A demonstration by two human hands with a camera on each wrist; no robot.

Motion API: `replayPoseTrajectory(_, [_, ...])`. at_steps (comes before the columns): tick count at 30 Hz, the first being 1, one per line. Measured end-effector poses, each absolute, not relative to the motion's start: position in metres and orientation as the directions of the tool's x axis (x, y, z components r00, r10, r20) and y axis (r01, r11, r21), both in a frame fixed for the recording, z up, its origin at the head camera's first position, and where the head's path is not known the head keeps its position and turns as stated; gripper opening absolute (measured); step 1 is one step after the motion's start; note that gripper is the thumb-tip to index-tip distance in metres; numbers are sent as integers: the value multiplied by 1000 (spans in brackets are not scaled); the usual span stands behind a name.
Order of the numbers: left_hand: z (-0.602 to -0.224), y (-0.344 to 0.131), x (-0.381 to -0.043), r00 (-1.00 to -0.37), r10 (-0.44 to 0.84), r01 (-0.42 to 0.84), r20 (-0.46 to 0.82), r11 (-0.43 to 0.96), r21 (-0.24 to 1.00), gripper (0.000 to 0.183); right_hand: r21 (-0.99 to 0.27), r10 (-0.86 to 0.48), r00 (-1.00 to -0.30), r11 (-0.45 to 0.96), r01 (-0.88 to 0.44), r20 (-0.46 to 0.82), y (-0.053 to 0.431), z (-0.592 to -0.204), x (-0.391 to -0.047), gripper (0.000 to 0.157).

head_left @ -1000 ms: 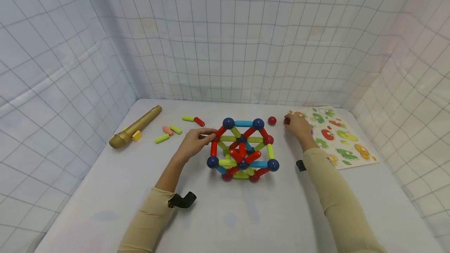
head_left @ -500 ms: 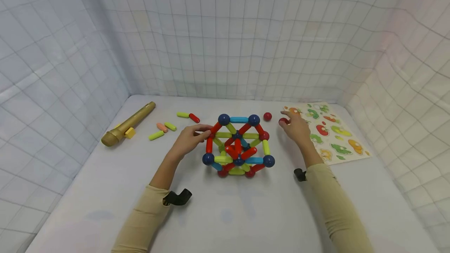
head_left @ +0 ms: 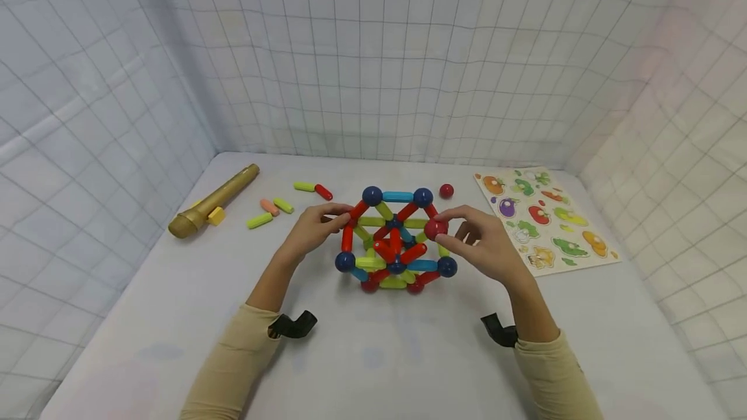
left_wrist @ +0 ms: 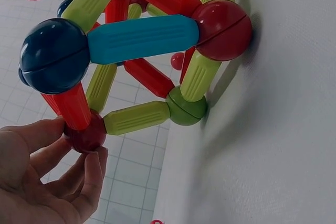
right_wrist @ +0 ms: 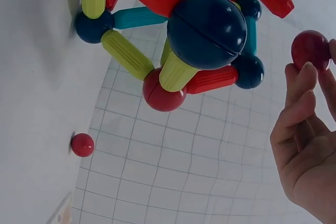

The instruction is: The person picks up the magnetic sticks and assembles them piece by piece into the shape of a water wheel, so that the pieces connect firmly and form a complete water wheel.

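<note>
A frame of magnetic building rods point(head_left: 399, 197) and balls stands mid-table, with dark blue, red and green balls at its joints. On its left side my left hand point(head_left: 312, 231) pinches a red corner ball point(left_wrist: 85, 134), the thumb and fingers around it in the left wrist view. My right hand point(head_left: 487, 248) holds a loose red ball point(right_wrist: 311, 50) between thumb and fingers. In the head view this ball covers the structure's right corner; in the right wrist view it hangs apart from the rods. Several red rods point(head_left: 414, 252) spread from the front blue ball.
Another red ball point(head_left: 446, 190) lies behind the structure. A vegetable puzzle board point(head_left: 545, 238) is at the right. Loose rods point(head_left: 259, 220) and a gold microphone point(head_left: 216, 199) with yellow blocks point(head_left: 216, 216) lie at the left. Gridded cloth walls point(head_left: 373, 70) surround the table.
My right hand has taken the red ball from the table beside the puzzle board and carried it left to the structure. The left hand keeps its place on the left corner.
</note>
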State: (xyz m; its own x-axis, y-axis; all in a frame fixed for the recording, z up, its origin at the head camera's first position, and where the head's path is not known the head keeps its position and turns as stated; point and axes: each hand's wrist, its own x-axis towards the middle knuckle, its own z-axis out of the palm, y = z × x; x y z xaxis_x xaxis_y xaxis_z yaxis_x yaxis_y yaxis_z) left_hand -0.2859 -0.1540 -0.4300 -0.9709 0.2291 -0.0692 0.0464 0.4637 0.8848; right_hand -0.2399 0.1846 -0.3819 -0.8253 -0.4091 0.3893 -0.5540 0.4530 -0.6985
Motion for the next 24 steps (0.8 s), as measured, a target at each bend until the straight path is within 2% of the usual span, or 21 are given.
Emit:
replayPoseTrajectory(7, [-431,-152,-286,-973,221,51,-59,463,885,42,-645,-488,-760,424,-636,429,184,-383,-238,34])
replayPoseTrajectory(14, [-429,-151,-285,-972,226,46,-68,465,884,43,-658,-531,-774,451,-603,346,182,-381,-236,45])
replayPoseTrajectory(17, [-429,-151,-285,-972,226,48,-66,464,885,43,-651,-537,-769,452,-610,348,183,-380,-237,47])
replayPoseTrajectory(20, [-427,-150,-286,-972,226,54,-58,462,885,42,-667,-513,-791,464,-583,335,186,-380,-241,44])
replayPoseTrajectory(24, [-428,-151,-285,-971,233,62,-54,466,883,42,-723,-400,-876,516,-459,271,191,-386,-267,34])
